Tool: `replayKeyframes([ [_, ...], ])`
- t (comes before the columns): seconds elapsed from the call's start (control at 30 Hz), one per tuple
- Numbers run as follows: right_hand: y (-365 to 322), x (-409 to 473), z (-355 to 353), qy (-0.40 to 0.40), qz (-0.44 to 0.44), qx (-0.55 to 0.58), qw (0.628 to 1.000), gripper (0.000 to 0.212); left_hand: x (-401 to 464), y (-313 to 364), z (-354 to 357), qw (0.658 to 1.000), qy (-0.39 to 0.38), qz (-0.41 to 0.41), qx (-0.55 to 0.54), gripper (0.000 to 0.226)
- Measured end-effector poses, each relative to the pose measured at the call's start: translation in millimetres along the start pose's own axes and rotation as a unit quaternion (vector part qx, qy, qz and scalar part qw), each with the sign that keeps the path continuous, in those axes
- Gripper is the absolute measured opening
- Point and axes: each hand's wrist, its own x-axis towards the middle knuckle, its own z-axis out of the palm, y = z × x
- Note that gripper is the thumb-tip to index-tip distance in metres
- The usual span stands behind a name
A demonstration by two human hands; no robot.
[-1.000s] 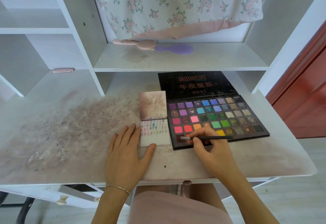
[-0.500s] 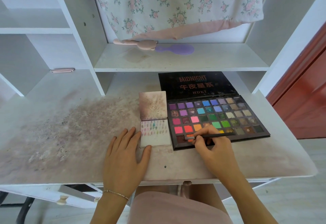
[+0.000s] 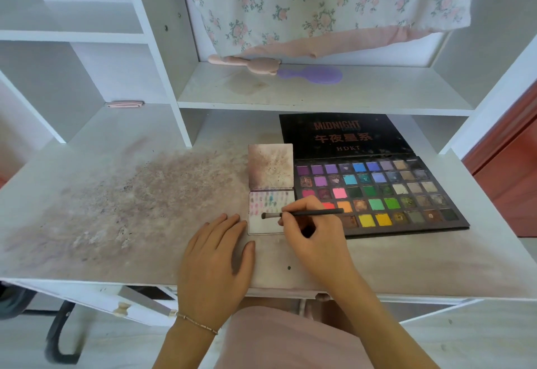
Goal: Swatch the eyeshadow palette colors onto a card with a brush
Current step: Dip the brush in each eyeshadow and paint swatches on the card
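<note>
An open eyeshadow palette (image 3: 401,194) with several rows of bright pans lies on the desk, its black lid (image 3: 343,136) flat behind it. Left of it sits a small white card (image 3: 266,225) with rows of colour swatches along its top, and a stained card (image 3: 271,166) above that. My right hand (image 3: 316,235) pinches a thin black brush (image 3: 302,214), whose tip rests on the white card below the swatches. My left hand (image 3: 216,261) lies flat on the desk, fingertips near the card's left edge.
The white desk (image 3: 436,261) is smeared with pinkish-brown powder on its left half. A pink brush (image 3: 247,62) and a purple brush (image 3: 313,74) lie on the shelf behind. White shelf uprights stand left and right. A drawer (image 3: 96,296) hangs open under the desk's front edge.
My right hand carried the brush left from the palette's lower-left pans to the white card. My left hand slid slightly back from the card.
</note>
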Motion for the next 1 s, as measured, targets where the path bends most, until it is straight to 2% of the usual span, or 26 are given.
replayKeyframes([
  [0.17,-2.3,6.9,8.6,-0.024,-0.008,-0.024,0.999,0.032,-3.0,-4.1,-0.3,1.000,0.002,0.025,0.007,0.039],
  [0.43,-0.1,7.4,9.9,-0.045,-0.004,-0.031,0.998,0.032,-3.2,-2.7,2.1,1.000,0.020,0.022,0.007,0.037],
  [0.63,2.9,7.2,10.2,-0.064,0.013,-0.053,0.996,0.014,-4.0,-2.9,3.6,0.999,0.038,0.027,0.003,0.035],
  [1.0,1.6,7.3,10.3,-0.068,0.021,-0.051,0.996,0.014,-4.1,-2.0,4.4,0.999,0.042,0.023,0.004,0.035],
])
